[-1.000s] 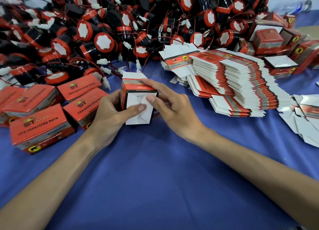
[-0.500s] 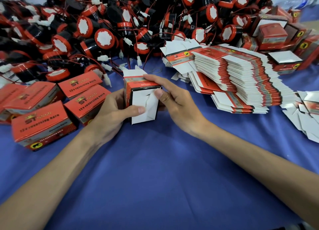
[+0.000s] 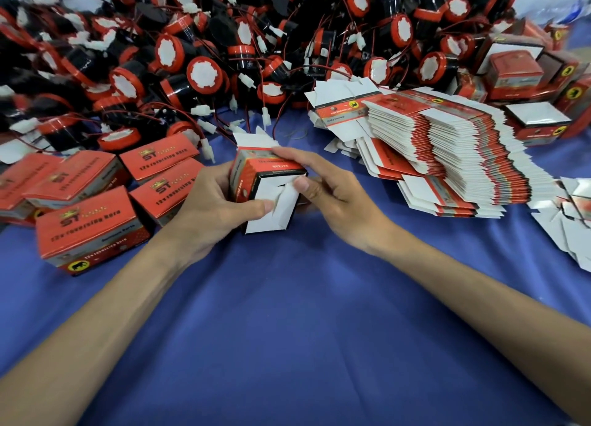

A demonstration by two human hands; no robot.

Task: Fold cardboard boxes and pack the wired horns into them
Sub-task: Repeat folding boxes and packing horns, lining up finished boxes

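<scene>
A blue cloth (image 3: 287, 323) covers the table, and along its far edge lies a wide heap of wired horns (image 3: 204, 73), black and red with white faces, their thin leads and white plugs tangled among them. To the right of centre a slanting stack of flat box blanks (image 3: 447, 157) leans on the cloth, with loose blanks (image 3: 572, 221) at the right edge. Closed red boxes (image 3: 89, 227) sit in a cluster at the left, and a few more boxes (image 3: 511, 70) stand at the far right. In the middle, just in front of the heap, both hands hold a half-folded box (image 3: 265, 173). The left hand (image 3: 208, 214) wraps round its left side, thumb pressed on the white end flaps (image 3: 271, 211). The right hand (image 3: 332, 198) curls over the top edge, thumb at the flaps' upper right corner
</scene>
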